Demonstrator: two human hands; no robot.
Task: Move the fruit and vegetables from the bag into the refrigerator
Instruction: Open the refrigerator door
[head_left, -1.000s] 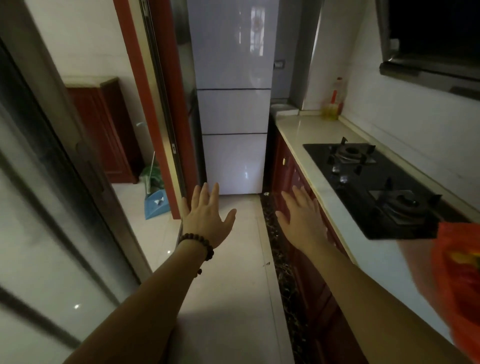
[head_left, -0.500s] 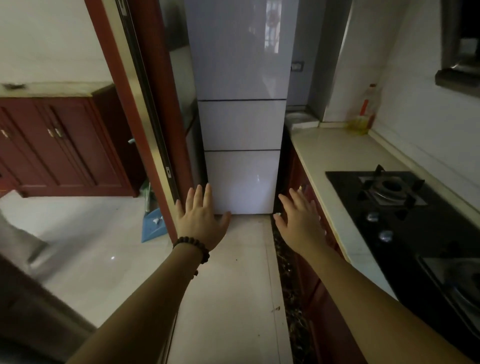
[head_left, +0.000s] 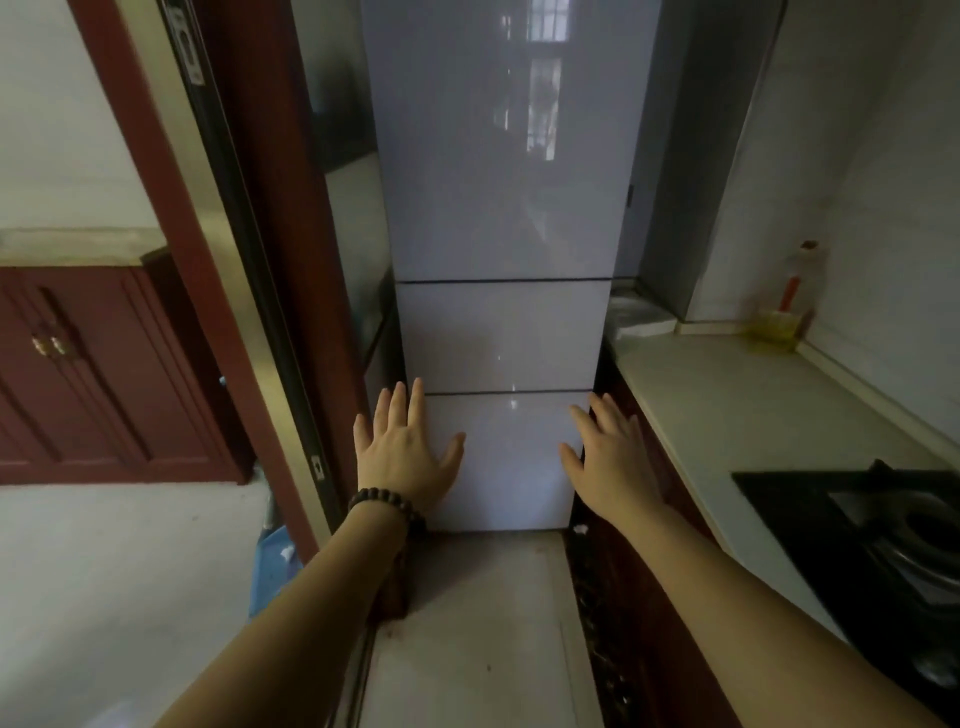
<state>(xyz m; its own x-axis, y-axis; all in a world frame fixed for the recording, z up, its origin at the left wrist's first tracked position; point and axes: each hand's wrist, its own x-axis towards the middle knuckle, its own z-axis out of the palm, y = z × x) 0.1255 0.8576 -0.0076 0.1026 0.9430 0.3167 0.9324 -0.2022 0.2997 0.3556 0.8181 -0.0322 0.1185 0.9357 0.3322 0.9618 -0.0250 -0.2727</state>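
A tall white three-door refrigerator (head_left: 501, 208) stands straight ahead, all its doors closed. My left hand (head_left: 402, 452), with a dark bead bracelet on the wrist, is stretched out with fingers spread in front of the lowest door's left edge. My right hand (head_left: 610, 460) reaches forward the same way, fingers apart, near that door's right edge. Neither hand holds anything. The bag and the fruit and vegetables are out of view.
A pale countertop (head_left: 743, 410) runs along the right with a black gas hob (head_left: 883, 530) and an oil bottle (head_left: 784, 306) at the back. A red door frame (head_left: 171, 223) stands left of the refrigerator, a dark red cabinet (head_left: 88, 374) beyond it. Blue dustpan (head_left: 270, 566) lies on the floor.
I have walked closer to the refrigerator, which now fills the middle of the view. The orange bag at the right edge has dropped out of view. Both hands stay outstretched and empty.
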